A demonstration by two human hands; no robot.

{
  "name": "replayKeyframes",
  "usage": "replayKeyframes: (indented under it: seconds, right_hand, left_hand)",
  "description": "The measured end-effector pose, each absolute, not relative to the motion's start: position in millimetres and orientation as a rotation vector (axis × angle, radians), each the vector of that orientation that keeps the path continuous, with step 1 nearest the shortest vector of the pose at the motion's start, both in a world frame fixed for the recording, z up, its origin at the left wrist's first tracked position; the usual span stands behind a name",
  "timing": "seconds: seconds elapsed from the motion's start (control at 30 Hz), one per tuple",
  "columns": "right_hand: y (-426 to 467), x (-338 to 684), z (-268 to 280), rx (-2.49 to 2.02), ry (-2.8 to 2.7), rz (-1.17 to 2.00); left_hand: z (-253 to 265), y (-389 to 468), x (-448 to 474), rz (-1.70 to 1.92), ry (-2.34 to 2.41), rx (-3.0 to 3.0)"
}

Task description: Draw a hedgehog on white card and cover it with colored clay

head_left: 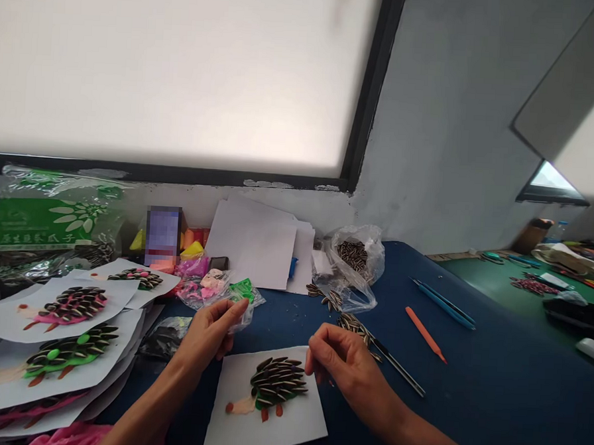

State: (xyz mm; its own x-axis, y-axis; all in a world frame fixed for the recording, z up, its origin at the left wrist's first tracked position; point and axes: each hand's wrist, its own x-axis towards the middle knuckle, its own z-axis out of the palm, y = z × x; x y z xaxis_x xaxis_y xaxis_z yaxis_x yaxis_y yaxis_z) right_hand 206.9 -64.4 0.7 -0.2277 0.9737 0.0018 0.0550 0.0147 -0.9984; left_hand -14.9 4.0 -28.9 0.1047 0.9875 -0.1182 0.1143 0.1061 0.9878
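My left hand (214, 331) is raised over the table with thumb and fingers pinched together; what they hold, if anything, is hidden. Right by its fingertips is a clear plastic bag with green clay (244, 289); whether the two touch I cannot tell. My right hand (342, 361) has its fingers curled in, thumb against forefinger, at the right edge of a white card (236, 438). Anything inside that pinch is too small to make out. On the card lies a hedgehog picture (278, 383) with sunflower-seed spines, green clay beneath, a pale snout and brown feet.
Finished-looking hedgehog cards (68, 310) are stacked at left. Behind stand a green seed bag (33, 212), bagged coloured clay (202, 277) and white sheets (251, 243). Loose seeds (354, 326), tweezers (399, 367), an orange pen-shaped tool (425, 333) and blue tweezers (445, 304) lie at right.
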Motion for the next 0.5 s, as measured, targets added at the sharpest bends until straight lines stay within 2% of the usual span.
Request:
replayKeyframes:
  seconds: [0.23, 0.5]
  right_hand:
    - [-62.3, 206.7, -0.9, -1.153, -1.318, 1.448]
    - [-63.4, 208.2, 3.5, -1.201, -1.307, 1.431]
  left_hand:
    - [-33.6, 3.3, -16.5, 0.939, 1.277, 1.334]
    - [-35.3, 3.1, -16.5, 0.922, 1.328, 1.333]
